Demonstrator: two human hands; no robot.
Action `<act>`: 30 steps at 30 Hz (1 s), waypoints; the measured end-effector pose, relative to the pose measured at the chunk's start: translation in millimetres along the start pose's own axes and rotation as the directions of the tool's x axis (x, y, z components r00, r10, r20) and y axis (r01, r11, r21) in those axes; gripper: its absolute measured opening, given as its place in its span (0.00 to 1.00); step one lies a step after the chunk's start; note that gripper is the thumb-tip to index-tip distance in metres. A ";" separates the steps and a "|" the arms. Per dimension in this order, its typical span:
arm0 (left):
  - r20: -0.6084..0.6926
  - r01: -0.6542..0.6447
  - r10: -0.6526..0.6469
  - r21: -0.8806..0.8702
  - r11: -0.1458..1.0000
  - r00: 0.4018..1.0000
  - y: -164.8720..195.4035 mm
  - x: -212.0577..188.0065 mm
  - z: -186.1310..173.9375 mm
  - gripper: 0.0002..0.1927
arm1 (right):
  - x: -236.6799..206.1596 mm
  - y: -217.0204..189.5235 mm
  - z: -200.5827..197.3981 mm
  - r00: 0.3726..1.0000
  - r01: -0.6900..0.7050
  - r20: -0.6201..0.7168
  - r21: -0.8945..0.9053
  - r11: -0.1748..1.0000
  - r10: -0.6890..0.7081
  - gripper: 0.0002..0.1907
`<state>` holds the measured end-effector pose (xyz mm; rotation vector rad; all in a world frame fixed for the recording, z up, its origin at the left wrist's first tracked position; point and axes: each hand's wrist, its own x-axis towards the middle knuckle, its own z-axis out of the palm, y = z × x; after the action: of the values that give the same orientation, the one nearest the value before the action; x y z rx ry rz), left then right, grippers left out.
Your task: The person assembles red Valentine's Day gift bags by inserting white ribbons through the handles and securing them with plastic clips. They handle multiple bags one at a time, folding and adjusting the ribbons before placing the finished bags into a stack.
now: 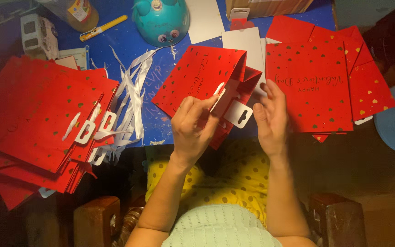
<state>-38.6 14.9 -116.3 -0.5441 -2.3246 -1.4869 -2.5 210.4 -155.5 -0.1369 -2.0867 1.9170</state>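
I see my left hand (193, 123) pinching a white ribbon (219, 89) at the red gift bag (202, 77), mid tabletop near the front edge. Right hand (270, 112) is spread, steadying the bag's white tag (238, 113). Best approach, I'd say: keep ribbon flat, bag braced w/ right.

Red bag stacks (37, 123) and (316, 77) hem both sides, loose white ribbons (131, 98) and a teal dome (161, 18) crowd the counter (115, 36) beyond, leaving only narrow blue strips free.

Red gift bags (42, 119) left, cardboard box (270, 7) top.
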 end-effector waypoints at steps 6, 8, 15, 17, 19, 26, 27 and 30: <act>0.161 -0.083 0.068 0.088 0.993 0.985 -1.8 -14.8 18.1 0.15 | -1.5 33.2 13.5 0.930 -0.367 0.239 0.523 0.769 0.281 0.28; 0.213 -0.070 0.057 0.054 0.996 0.975 -4.3 -20.9 20.5 0.15 | -1.1 37.6 14.4 0.943 -0.330 0.203 0.466 0.821 0.264 0.26; 0.203 0.077 -0.057 -0.092 0.993 0.978 -13.4 -25.7 18.2 0.11 | 0.5 33.2 8.5 0.960 -0.277 0.141 0.355 0.893 0.242 0.23; 0.189 0.191 -0.162 -0.146 0.971 0.968 -13.8 -25.4 17.4 0.11 | -0.5 30.9 8.2 0.969 -0.241 0.144 0.365 0.899 0.201 0.22; 0.179 0.269 -0.238 -0.171 0.948 0.955 -13.2 -26.2 15.4 0.10 | -0.6 29.8 7.2 0.968 -0.244 0.161 0.393 0.887 0.195 0.21; 0.076 0.177 -0.167 -0.155 0.972 0.983 -13.0 -28.4 9.2 0.15 | -5.0 23.8 9.6 0.997 0.006 0.066 0.463 0.887 -0.041 0.14; 0.060 0.163 -0.155 -0.174 0.971 0.986 -13.4 -30.2 9.9 0.17 | -8.0 19.9 10.3 0.996 0.016 0.071 0.427 0.904 -0.051 0.14; 0.144 0.230 -0.181 -0.514 0.826 0.973 -18.9 -34.7 15.5 0.30 | -13.1 5.4 13.0 0.977 0.161 0.099 0.241 0.957 -0.190 0.16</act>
<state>-18.4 16.9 -153.7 -0.5073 -2.0676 -2.2790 5.5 195.0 -163.6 0.2146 -1.8561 2.0833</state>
